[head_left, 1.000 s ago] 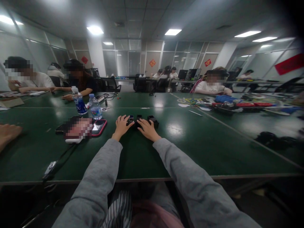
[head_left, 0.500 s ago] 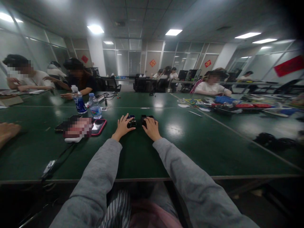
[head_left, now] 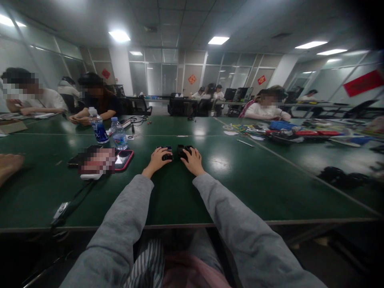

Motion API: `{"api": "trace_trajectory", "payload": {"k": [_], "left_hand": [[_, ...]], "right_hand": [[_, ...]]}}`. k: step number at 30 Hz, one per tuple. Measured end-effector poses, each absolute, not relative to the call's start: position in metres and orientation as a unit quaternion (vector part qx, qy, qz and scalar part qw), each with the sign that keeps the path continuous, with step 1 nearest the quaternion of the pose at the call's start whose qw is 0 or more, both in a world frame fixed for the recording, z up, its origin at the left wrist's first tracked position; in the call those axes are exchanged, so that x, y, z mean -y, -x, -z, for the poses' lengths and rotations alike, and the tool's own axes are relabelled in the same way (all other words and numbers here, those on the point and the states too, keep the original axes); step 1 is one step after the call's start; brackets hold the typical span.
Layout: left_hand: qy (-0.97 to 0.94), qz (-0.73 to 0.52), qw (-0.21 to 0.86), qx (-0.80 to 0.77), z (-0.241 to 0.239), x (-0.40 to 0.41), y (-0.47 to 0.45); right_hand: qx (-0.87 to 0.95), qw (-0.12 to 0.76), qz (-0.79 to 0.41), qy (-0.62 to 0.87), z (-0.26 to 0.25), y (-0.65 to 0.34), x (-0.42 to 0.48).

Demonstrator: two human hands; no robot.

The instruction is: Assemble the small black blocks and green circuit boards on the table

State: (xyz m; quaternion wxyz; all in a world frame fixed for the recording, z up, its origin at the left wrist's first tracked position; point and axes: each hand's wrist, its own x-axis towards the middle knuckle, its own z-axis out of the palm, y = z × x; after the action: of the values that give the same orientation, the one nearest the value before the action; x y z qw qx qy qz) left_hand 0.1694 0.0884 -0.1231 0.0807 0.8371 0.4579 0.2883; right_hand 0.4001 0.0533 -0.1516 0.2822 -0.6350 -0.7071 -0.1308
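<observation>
Both my arms, in grey sleeves, reach out over a dark green table [head_left: 180, 188]. My left hand [head_left: 158, 159] curls over a small black box-shaped object [head_left: 168, 153]. My right hand [head_left: 193, 159] rests with bent fingers on a second small black object [head_left: 181, 151] just beside the first. The two objects sit close together, a narrow gap between them. What the objects are is too small to make out.
Left of my hands lie phones, one with a red case [head_left: 124, 159], and two water bottles [head_left: 97, 126] stand behind them. A cable and plug [head_left: 61, 209] trail near the front edge. Another person's hand [head_left: 9, 166] rests at far left. Seated people and clutter [head_left: 285, 132] fill the far side.
My right hand has moved from the middle black object onto the one at the right and drawn it in. The pieces now sit closer together under both hands.
</observation>
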Motion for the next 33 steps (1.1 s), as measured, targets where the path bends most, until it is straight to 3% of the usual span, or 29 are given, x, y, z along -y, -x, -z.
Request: {"api": "trace_trajectory", "payload": {"k": [9, 14, 19, 33], "left_hand": [[-0.782, -0.313, 0.085, -0.533, 0.139, -0.100, -0.152], [-0.817, -0.307, 0.153, -0.464, 0.146, -0.109, -0.142], [-0.831, -0.330, 0.163, -0.417, 0.146, -0.106, -0.148], [-0.815, -0.248, 0.119, -0.510, 0.152, -0.104, -0.169]], "right_hand": [[0.712, 0.281, 0.141, 0.628, 0.148, -0.394, -0.049], [0.712, 0.293, 0.182, 0.612, 0.133, -0.379, -0.034], [0.808, 0.233, 0.192, 0.507, 0.127, -0.361, -0.027], [0.811, 0.228, 0.163, 0.514, 0.133, -0.372, -0.032]]}}
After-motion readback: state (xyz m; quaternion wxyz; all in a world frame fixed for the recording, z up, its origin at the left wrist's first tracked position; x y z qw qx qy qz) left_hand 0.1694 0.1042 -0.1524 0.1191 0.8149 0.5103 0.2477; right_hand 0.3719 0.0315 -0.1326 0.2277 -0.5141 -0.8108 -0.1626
